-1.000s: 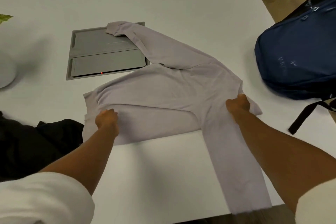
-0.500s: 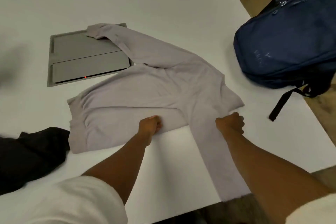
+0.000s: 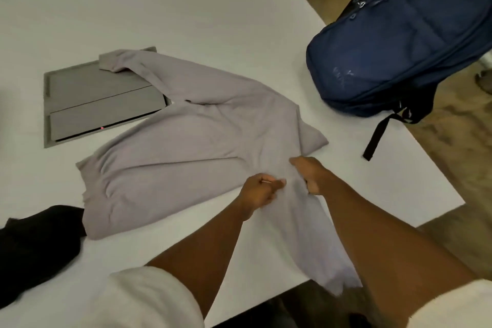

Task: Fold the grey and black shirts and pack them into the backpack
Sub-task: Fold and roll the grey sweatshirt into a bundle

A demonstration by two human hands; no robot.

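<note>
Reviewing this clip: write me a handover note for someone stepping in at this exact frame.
Left hand: grip pinching the grey shirt near its front edge.
Right hand: grip on the same shirt where the near sleeve joins the body.
Grey shirt: spread on the white table, far sleeve over a grey floor panel, near sleeve hanging off the table edge.
Black shirt: bunched at the left, unfolded.
Backpack: at the table's right corner, nothing packed as far as shown.
Left: finish folding grey, fold black, pack both.
</note>
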